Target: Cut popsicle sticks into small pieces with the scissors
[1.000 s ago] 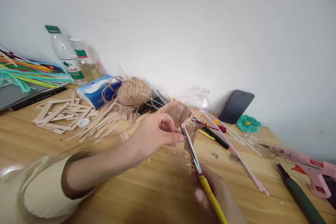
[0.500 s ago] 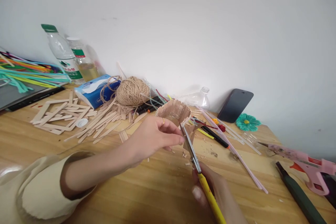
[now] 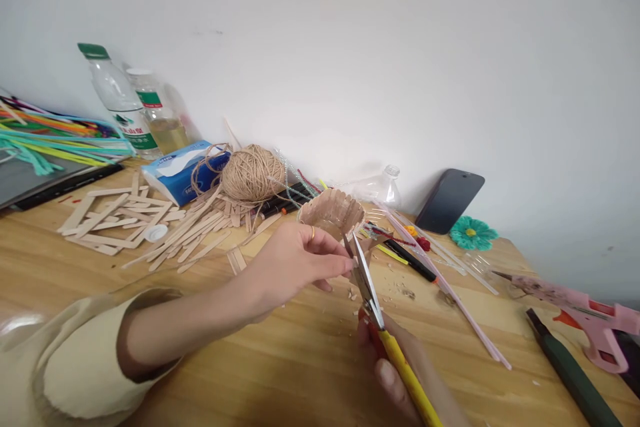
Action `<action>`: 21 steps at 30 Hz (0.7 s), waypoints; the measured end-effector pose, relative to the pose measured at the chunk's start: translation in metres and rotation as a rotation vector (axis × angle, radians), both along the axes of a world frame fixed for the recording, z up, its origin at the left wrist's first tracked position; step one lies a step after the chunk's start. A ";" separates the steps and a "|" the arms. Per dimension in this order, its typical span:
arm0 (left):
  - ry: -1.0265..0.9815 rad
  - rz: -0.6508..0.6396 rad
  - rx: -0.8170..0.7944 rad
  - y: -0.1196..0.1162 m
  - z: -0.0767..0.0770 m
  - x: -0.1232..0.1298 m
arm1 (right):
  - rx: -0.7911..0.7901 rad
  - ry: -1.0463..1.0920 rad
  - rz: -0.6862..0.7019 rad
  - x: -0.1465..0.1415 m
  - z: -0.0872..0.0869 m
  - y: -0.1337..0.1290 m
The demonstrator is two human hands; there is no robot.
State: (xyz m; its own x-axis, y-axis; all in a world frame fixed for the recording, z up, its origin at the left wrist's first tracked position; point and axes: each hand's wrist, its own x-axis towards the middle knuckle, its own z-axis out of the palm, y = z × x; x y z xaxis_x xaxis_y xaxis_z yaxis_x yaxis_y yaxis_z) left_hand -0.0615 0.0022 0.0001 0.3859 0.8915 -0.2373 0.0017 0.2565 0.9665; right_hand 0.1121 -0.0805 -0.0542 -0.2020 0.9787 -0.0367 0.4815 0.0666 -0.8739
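Note:
My right hand [image 3: 400,363] grips a pair of scissors [image 3: 369,287] with yellow and red handles, and their blades are slightly apart. Thumb and fingers of my left hand [image 3: 305,257] are pinched together at the blades. Whatever they hold is too small to make out. Just beyond the fingertips stands a small round bowl [image 3: 333,210] lined up from short wooden pieces. Brown paper or card [image 3: 374,243] lies partly hidden behind the blades. Tiny wooden scraps [image 3: 353,293] are scattered on the table below.
Craft sticks [image 3: 195,233], a twine ball [image 3: 253,173] and a tissue pack [image 3: 185,170] lie left. Two bottles [image 3: 113,90] stand behind. On the right are a phone [image 3: 450,200], a teal flower [image 3: 473,233], a pink glue gun [image 3: 575,307] and a dark green tool [image 3: 570,360].
The scissor blades have opened a little; they were closed together before. My right hand has shifted slightly. My left hand keeps its pinch in nearly the same place.

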 end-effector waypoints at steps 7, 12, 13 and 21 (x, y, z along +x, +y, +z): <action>-0.050 0.024 -0.052 -0.001 -0.001 0.003 | 0.014 0.040 0.028 0.008 -0.007 -0.001; -0.059 0.036 -0.062 -0.002 0.000 0.004 | -0.012 0.037 0.030 0.010 -0.008 -0.002; -0.062 0.033 -0.062 -0.002 0.000 0.004 | -0.015 0.035 0.027 0.009 -0.008 -0.002; -0.103 0.016 -0.068 -0.001 -0.002 0.003 | 0.028 -0.004 -0.069 0.008 -0.015 -0.008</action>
